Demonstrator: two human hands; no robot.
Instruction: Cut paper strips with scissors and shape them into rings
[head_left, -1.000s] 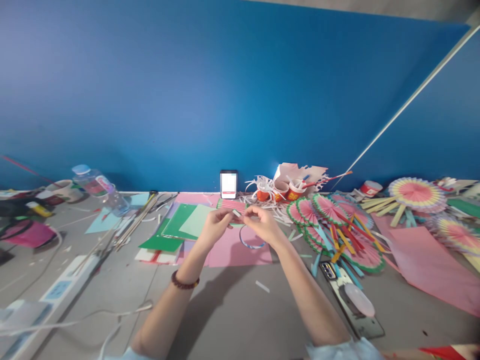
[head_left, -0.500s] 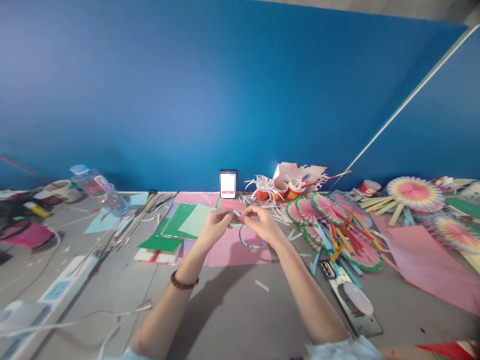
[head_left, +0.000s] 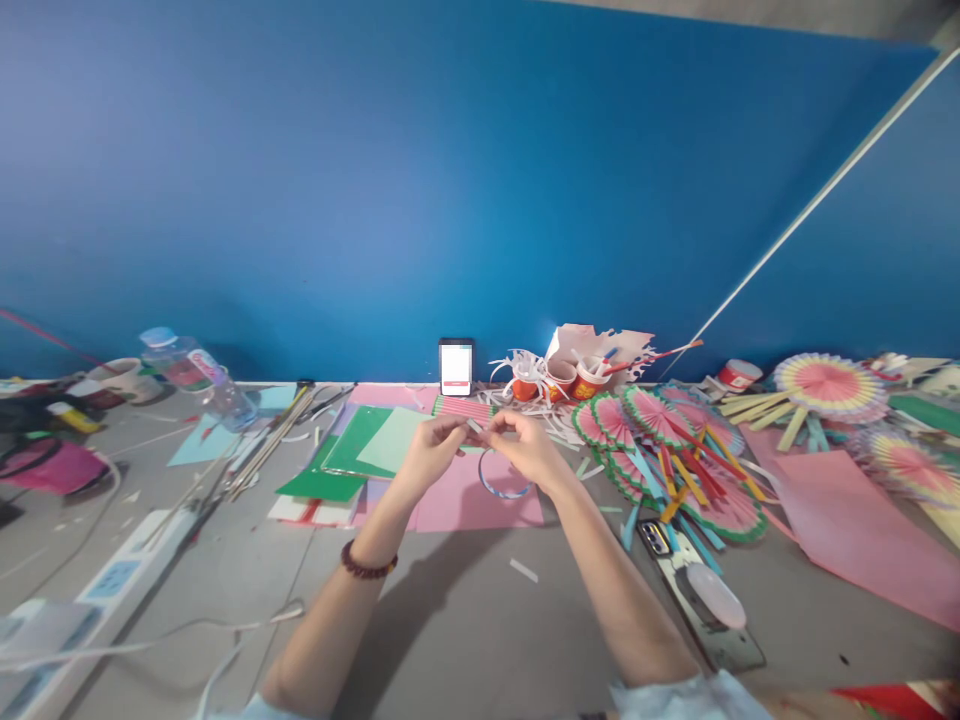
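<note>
My left hand (head_left: 435, 450) and my right hand (head_left: 525, 450) meet over the pink paper (head_left: 480, 505), fingers pinched together. Between the fingertips is a small white strip (head_left: 474, 427), which both hands grip. Below my right hand shows a thin blue-and-white ring (head_left: 501, 490), like a tape roll; whether it hangs from the fingers or rests on the paper I cannot tell. Just left of my left hand lie green sheets (head_left: 341, 450) and a pale green sheet (head_left: 390, 445). A loose white strip (head_left: 523, 570) lies on the grey table between my forearms.
Pleated paper fans (head_left: 727, 510) crowd the right, near a phone (head_left: 705, 610) and pink paper (head_left: 862, 510). Paper cups (head_left: 591, 378) and a lit screen (head_left: 456, 368) stand by the blue wall. Leftward are sticks (head_left: 277, 440), a bottle (head_left: 191, 368) and a power strip (head_left: 124, 585).
</note>
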